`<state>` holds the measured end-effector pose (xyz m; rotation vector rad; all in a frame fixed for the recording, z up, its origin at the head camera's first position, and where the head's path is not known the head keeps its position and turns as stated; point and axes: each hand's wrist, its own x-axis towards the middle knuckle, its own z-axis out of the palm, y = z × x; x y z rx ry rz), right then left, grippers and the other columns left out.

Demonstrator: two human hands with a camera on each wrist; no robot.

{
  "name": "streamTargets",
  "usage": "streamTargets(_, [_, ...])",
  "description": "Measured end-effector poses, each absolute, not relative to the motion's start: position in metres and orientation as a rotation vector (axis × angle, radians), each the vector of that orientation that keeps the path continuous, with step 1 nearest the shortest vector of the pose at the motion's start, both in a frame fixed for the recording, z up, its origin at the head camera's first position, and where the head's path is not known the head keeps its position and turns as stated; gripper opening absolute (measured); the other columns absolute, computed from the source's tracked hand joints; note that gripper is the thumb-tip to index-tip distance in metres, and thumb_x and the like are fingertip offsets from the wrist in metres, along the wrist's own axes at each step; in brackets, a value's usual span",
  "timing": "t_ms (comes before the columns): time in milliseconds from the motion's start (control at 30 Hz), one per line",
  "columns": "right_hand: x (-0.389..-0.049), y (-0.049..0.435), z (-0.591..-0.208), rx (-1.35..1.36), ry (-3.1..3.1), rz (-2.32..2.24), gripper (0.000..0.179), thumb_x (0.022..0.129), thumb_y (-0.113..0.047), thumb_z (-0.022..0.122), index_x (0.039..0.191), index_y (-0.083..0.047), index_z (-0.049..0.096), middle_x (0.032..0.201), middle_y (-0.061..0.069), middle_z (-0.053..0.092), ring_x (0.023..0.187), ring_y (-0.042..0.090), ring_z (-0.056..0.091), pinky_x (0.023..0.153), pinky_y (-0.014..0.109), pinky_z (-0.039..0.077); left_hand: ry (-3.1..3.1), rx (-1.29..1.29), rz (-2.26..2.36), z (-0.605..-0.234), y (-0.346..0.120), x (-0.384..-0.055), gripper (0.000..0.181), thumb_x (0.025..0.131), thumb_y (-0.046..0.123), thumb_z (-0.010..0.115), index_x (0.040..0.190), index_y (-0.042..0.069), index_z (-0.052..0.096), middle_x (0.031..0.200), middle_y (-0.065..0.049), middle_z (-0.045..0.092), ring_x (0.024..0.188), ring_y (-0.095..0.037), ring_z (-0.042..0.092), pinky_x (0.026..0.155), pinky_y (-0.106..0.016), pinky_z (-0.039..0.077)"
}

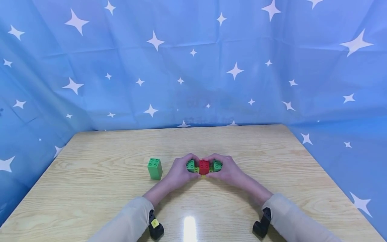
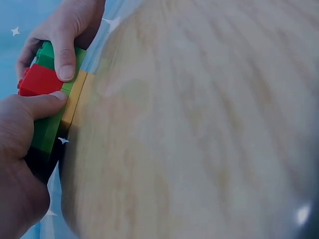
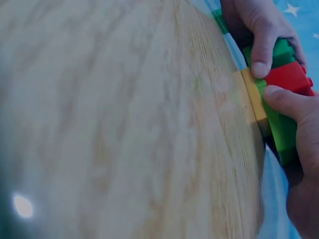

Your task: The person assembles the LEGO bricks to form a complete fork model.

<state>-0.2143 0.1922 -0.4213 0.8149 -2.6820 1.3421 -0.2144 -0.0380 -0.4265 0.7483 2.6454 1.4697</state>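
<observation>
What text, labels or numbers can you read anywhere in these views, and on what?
None can be read.
The yellow sticker on the left wrist camera mount carries a mark, too small to make out.
The brick assembly, the loose green brick, the wooden table and the star-print backdrop show no lettering; stars only.

Two bare hands, left hand [image 1: 178, 173], right hand [image 1: 229, 172], wearing pale beige long sleeves [image 1: 130, 218], black wrist-mounted cameras [image 1: 155, 227] showing at the cuffs
</observation>
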Motion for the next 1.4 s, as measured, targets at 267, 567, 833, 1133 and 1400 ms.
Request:
streamTargets(267, [-0.215,0.196,-0.421,0.923,-2.713,1.255,0.06,0.077,-0.01,0.091,0.132,-0.014,0.067,0.122,0.0,0.07,0.11,0.021,0.064,0.096,0.047,0.052,2.621,0.757,1.431,-0.426,-0.041,-0.216,0.046,0.079,0.003,0.088,0.116,0.015,0.064,0.11,0.0,0.069,0.101,-0.018,0.061,0.089,-0.038,0.053])
streamTargets(567, [-0.214,0.203,-0.417,1.004,-2.748,1.304,0.059,0.084,-0.01,0.086,0.137,-0.017,0.061,0.125,-0.004,0.066,0.113,0.018,0.06,0.101,0.047,0.048,2.496,0.778,1.397,-0.42,-0.044,-0.218,0.044,0.086,0.001,0.081,0.121,0.017,0.059,0.117,0.0,0.066,0.11,-0.019,0.059,0.098,-0.042,0.05])
streamTargets(833, [-0.214,0.206,-0.416,1.037,-2.77,1.317,0.059,0.086,-0.01,0.084,0.14,-0.016,0.06,0.127,-0.002,0.066,0.117,0.021,0.06,0.103,0.047,0.048,2.488,0.767,1.415,-0.421,-0.044,-0.217,0.045,0.087,0.003,0.081,0.123,0.018,0.06,0.119,0.002,0.065,0.115,-0.02,0.058,0.101,-0.044,0.049])
streamTargets(1133, [-0.214,0.208,-0.42,1.014,-2.786,1.349,0.062,0.088,-0.011,0.083,0.144,-0.02,0.059,0.135,0.002,0.065,0.125,0.025,0.059,0.104,0.048,0.049,2.438,0.762,1.561,-0.429,-0.051,-0.214,0.054,0.086,-0.003,0.078,0.132,0.019,0.06,0.126,-0.001,0.064,0.124,-0.024,0.057,0.106,-0.047,0.046])
streamTargets(1400, [-0.211,0.205,-0.419,1.015,-2.747,1.23,0.064,0.083,-0.005,0.085,0.141,-0.016,0.06,0.134,0.004,0.066,0.12,0.025,0.062,0.101,0.049,0.052,2.494,0.833,1.503,-0.43,-0.049,-0.215,0.054,0.087,-0.003,0.078,0.133,0.017,0.058,0.122,0.0,0.067,0.12,-0.021,0.059,0.105,-0.044,0.047])
